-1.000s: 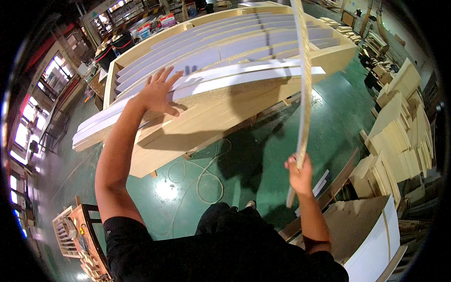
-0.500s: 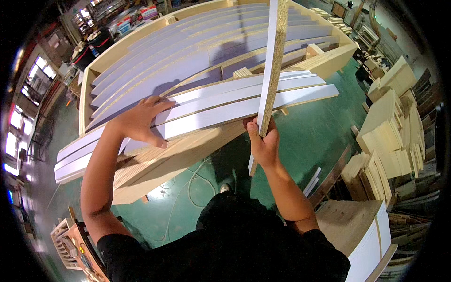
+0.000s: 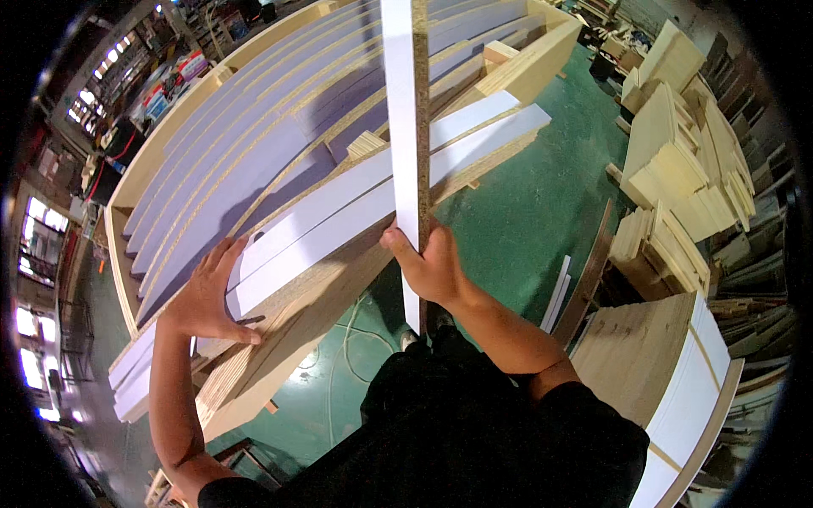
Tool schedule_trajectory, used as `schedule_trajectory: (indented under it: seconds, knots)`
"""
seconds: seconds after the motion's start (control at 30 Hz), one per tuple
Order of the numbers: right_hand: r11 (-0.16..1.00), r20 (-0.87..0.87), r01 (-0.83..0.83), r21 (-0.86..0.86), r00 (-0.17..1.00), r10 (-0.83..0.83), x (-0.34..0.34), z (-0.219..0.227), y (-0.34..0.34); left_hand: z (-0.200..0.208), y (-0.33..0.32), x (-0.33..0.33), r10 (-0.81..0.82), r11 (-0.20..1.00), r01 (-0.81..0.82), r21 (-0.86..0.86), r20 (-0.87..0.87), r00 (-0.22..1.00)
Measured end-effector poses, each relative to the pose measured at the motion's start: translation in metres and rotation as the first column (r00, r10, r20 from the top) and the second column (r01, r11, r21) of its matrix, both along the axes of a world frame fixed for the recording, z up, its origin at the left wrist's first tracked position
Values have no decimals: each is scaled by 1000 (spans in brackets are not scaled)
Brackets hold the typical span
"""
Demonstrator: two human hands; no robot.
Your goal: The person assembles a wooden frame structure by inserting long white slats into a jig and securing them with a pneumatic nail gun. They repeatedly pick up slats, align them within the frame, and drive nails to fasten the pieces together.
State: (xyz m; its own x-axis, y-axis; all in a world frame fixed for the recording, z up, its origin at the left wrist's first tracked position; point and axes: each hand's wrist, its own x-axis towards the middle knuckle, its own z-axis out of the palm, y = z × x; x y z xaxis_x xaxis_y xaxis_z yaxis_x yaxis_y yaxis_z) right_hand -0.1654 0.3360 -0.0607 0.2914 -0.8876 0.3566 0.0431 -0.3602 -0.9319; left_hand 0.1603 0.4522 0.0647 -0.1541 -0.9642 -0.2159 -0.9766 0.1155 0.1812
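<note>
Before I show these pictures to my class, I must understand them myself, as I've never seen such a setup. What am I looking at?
There is no machine here, just a person's two bare hands. The view comes from a wide camera worn on the head, looking down, so straight edges bend. The right hand grips a long white strip, which runs up the picture, its rough brown edge facing right. The left hand is spread across other white strips, lying side by side along the near side of a large wooden frame. Inside the frame are rows of pale boards. At the right, beyond some green floor, are wood stacks.
</note>
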Motion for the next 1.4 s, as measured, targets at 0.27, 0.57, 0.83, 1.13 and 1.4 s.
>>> schedule_trajectory:
  seconds: [0.27, 0.57, 0.83, 1.13, 1.4]
  knots:
    - [999, 136, -41, -9, 990, 42, 3, -10, -10, 12, -14, -13, 85, 991, -82, 103, -31, 996]
    - [993, 267, -69, 91, 963, 42, 0, -16, -9, -3, -6, 5, 58, 997, -57, 61, -10, 998]
    - [995, 248, -59, 84, 968, 37, 5, -20, 0, -20, -14, 68, 132, 977, -81, 195, -269, 954]
    - [996, 176, -13, 94, 984, -4, 4, -18, 0, -24, -42, 79, 255, 918, -174, 356, -196, 947]
    - [990, 249, -73, 124, 968, 40, 5, -14, -2, -25, -45, 87, 302, 911, -192, 365, -273, 913]
